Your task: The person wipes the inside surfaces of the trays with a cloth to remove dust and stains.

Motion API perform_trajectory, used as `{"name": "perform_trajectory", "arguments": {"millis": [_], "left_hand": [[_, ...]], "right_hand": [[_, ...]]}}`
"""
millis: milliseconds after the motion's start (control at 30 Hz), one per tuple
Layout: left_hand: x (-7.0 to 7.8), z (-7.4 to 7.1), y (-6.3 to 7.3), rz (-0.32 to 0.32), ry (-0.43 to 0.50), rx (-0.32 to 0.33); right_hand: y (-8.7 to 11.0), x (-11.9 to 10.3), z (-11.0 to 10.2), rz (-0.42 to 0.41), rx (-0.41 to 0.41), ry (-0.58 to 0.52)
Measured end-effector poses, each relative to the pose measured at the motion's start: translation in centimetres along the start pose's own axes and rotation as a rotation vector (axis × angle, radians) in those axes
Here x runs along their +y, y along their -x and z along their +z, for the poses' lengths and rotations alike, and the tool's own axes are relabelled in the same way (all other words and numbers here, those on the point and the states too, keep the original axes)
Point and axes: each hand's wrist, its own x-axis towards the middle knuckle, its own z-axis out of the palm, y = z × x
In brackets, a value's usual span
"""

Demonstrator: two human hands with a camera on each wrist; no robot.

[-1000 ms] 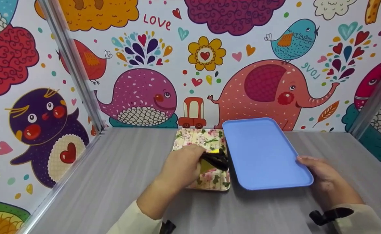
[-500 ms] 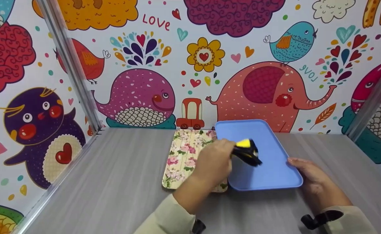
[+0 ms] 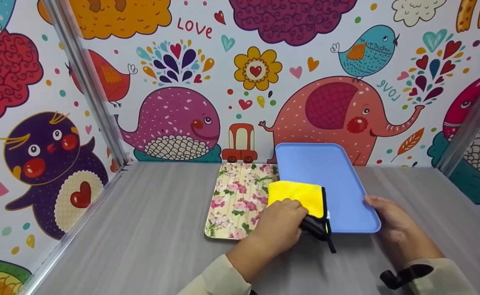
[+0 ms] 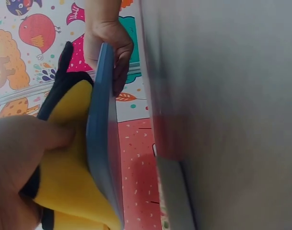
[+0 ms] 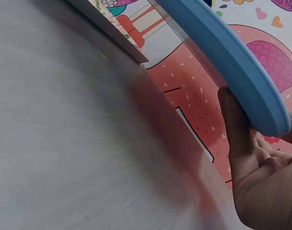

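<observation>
My right hand [image 3: 395, 217] grips the right edge of a blue rectangular tray [image 3: 342, 172], thumb on top and fingers beneath. In the right wrist view the tray [image 5: 232, 62] is held up above the table. A folded yellow cloth with black trim [image 3: 297, 194] is in my left hand [image 3: 277, 223], its near edge and a black loop hanging over the tray's front left corner. The left wrist view has the cloth [image 4: 69, 177] lying against the tray's face [image 4: 101, 120], with the left thumb pressed on it.
A flower-patterned tray [image 3: 232, 205] lies on the grey table [image 3: 162, 221], left of the blue tray and partly behind my left forearm. A wall [image 3: 256, 106] with cartoon animals closes off the back, and metal posts [image 3: 88, 82] stand at the corners.
The left hand has moved right with the cloth, from over the flowered tray onto the blue tray. The cloth's yellow side now shows wide. The blue tray has shifted slightly left.
</observation>
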Motion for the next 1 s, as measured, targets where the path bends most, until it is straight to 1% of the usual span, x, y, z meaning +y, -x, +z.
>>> {"name": "perform_trajectory", "arguments": {"millis": [100, 200, 233, 333, 433, 467, 567, 700, 867, 1000], "left_hand": [[0.0, 0.4, 0.1, 0.005, -0.017, -0.050], [-0.1, 0.7, 0.2, 0.019, -0.046, -0.066], [-0.1, 0.8, 0.2, 0.024, -0.055, -0.066], [-0.1, 1.1, 0.3, 0.045, -0.087, -0.034], [-0.1, 1.3, 0.4, 0.050, -0.111, -0.006], [-0.1, 1.4, 0.4, 0.047, -0.113, 0.001], [0.0, 1.5, 0.5, 0.021, -0.098, 0.001], [0.2, 1.4, 0.4, -0.013, -0.067, -0.021], [0.5, 1.2, 0.4, -0.040, -0.049, -0.050], [0.6, 1.2, 0.4, -0.055, -0.047, -0.053]], "right_hand": [[0.1, 0.1, 0.2, -0.007, 0.017, -0.014], [0.0, 0.3, 0.4, -0.015, 0.034, -0.025], [-0.1, 0.4, 0.4, -0.018, 0.047, -0.022], [-0.4, 0.6, 0.6, -0.040, 0.050, 0.023], [-0.6, 0.7, 0.7, -0.048, 0.049, 0.052], [-0.7, 0.7, 0.8, -0.053, 0.041, 0.060], [-0.6, 0.7, 1.0, -0.046, 0.041, 0.038], [-0.3, 0.7, 1.4, -0.043, 0.056, 0.010], [-0.2, 0.7, 2.0, -0.044, 0.062, -0.009], [-0.1, 0.8, 2.5, -0.038, 0.070, -0.035]]}}
